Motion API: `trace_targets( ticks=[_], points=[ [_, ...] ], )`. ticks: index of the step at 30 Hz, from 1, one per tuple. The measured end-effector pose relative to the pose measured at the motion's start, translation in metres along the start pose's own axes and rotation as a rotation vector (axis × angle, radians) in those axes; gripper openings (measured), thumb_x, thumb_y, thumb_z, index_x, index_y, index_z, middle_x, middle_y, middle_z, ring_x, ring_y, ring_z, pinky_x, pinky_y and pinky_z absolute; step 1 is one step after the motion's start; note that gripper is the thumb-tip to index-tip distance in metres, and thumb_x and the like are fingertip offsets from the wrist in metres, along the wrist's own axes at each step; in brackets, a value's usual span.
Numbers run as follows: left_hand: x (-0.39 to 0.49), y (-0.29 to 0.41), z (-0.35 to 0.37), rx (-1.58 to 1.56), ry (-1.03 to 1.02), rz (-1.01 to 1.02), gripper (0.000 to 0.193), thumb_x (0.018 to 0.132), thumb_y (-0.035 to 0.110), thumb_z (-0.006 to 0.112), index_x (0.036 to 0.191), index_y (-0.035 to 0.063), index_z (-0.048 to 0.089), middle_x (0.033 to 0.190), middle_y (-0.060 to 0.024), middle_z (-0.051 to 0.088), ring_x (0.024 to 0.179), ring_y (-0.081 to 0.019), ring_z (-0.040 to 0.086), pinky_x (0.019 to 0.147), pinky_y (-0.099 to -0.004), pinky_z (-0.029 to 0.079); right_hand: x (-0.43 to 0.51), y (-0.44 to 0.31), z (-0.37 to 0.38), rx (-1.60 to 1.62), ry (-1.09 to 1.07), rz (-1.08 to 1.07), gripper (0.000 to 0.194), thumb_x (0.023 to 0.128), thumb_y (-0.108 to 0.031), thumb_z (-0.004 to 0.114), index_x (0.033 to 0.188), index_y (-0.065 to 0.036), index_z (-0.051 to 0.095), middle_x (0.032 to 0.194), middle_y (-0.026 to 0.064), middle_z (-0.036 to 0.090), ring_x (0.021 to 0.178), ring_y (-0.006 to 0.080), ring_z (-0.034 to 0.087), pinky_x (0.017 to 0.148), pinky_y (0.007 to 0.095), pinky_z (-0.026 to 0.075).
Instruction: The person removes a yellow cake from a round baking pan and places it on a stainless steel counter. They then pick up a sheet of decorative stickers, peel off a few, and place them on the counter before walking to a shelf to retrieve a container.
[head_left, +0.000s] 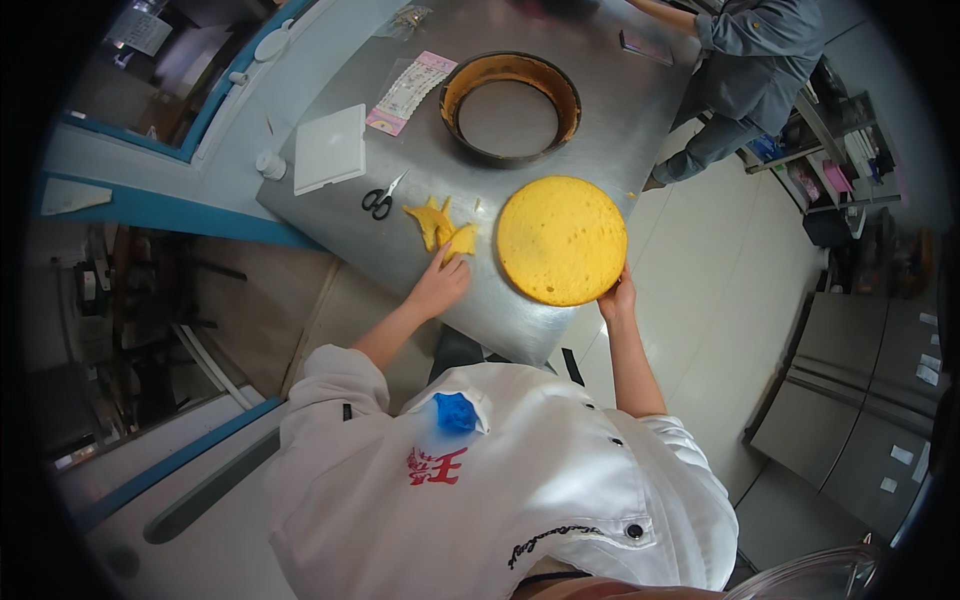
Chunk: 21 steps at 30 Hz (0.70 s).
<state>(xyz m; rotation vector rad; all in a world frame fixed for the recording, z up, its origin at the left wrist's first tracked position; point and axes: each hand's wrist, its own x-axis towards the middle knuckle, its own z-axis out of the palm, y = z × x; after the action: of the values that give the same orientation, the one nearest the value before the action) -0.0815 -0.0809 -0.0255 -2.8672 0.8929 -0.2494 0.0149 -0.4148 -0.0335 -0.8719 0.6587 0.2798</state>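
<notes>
A round yellow sponge cake (562, 240) overhangs the right edge of the steel table. My right hand (619, 295) holds it at its lower right rim, with some fingers hidden beneath. My left hand (444, 279) touches torn yellow cake scraps (441, 225) lying left of the cake. Its fingertips meet the lowest scrap, but whether they pinch it is unclear. Black-handled scissors (382, 199) lie just left of the scraps. Beyond the cake stands a round cake ring (510, 156) with brown crumb stuck around its inner wall.
On the steel table (600, 105) are a white square lid or board (330, 150), a pink-edged packet (411, 91), a plastic bag (405, 21) and a phone-like device (646, 46). A white jar (271, 165) stands by the window. Another person (757, 67) is at the far right.
</notes>
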Motion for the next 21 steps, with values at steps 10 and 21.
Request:
trace_targets(
  ticks=[10,21],
  points=[
    [0.048,-0.233,0.034,-0.389,0.225,-0.821,0.051,0.079,0.024,0.059,0.122,0.0023,0.04,0.107,-0.0178,0.052,0.101,-0.0345,0.048,0.086,-0.044,0.04,-0.033,0.077,0.031,0.055,0.393,-0.155,0.036,0.094,-0.023,0.033,0.123,-0.007,0.047,0.116,0.0039,0.054,0.103,0.0194,0.052,0.088,0.0348,0.043],
    [0.136,-0.36,0.082,-0.415,-0.342,-1.312,0.084,0.06,0.049,0.076,0.124,0.0043,0.045,0.117,-0.0175,0.055,0.112,-0.0337,0.049,0.094,-0.0432,0.039,-0.041,0.077,0.041,-0.344,0.672,-0.149,0.034,0.088,-0.032,0.041,0.11,-0.01,0.053,0.086,0.0014,0.056,0.076,0.0132,0.051,0.07,0.032,0.04]
  ],
)
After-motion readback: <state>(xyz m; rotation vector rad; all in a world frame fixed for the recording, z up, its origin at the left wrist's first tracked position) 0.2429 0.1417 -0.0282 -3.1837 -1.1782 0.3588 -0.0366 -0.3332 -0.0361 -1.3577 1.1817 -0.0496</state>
